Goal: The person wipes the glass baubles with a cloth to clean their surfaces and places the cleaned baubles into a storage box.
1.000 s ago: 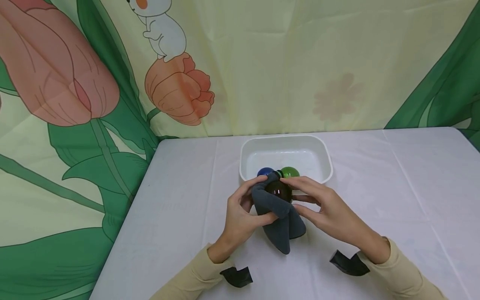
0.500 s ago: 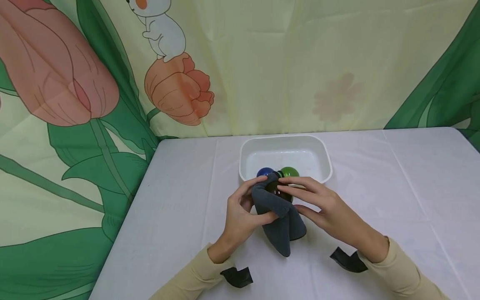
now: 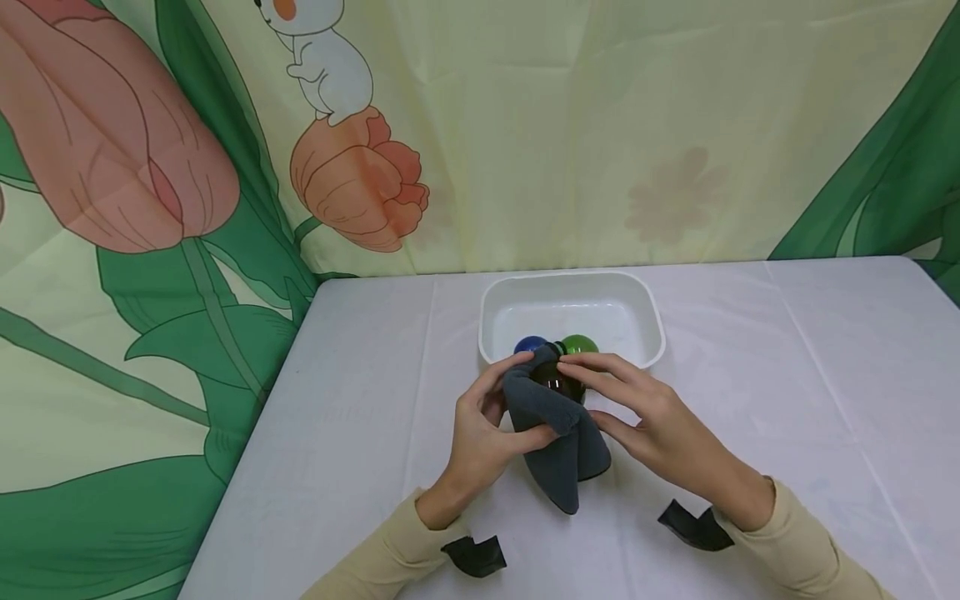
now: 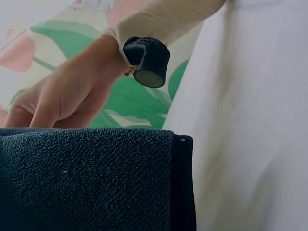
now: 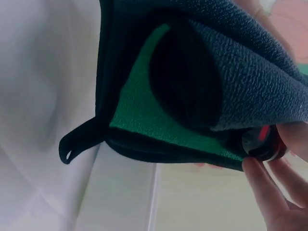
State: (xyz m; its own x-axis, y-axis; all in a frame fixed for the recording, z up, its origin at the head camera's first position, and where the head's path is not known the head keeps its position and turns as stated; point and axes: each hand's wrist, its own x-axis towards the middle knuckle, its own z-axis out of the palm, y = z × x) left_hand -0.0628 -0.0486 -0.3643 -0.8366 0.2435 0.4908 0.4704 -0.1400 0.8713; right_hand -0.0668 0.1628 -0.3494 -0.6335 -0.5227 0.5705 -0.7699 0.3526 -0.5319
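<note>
A dark, glossy ball [image 3: 553, 383] sits partly wrapped in a blue-grey towel [image 3: 543, 406], held above the white table in front of the tray. My left hand [image 3: 483, 429] grips the towel round the ball's left side, thumb across the front fold. From the right, my right hand [image 3: 660, 417] holds the ball between its fingertips on top and the thumb lower down. The right wrist view shows the towel's green inner face [image 5: 144, 106] and a dark hanging loop [image 5: 72, 144]. Folded terry cloth [image 4: 86, 178] hides the ball in the left wrist view.
Just beyond the hands stands a white tray [image 3: 600, 321]. A blue ball [image 3: 529, 343] and a green ball [image 3: 581, 343] lie at its near side, partly hidden. Behind the white-covered table [image 3: 360, 400] hangs a printed curtain [image 3: 525, 150].
My right fingers have shifted slightly over the top of the ball and back. The left hand and the towel stay nearly still.
</note>
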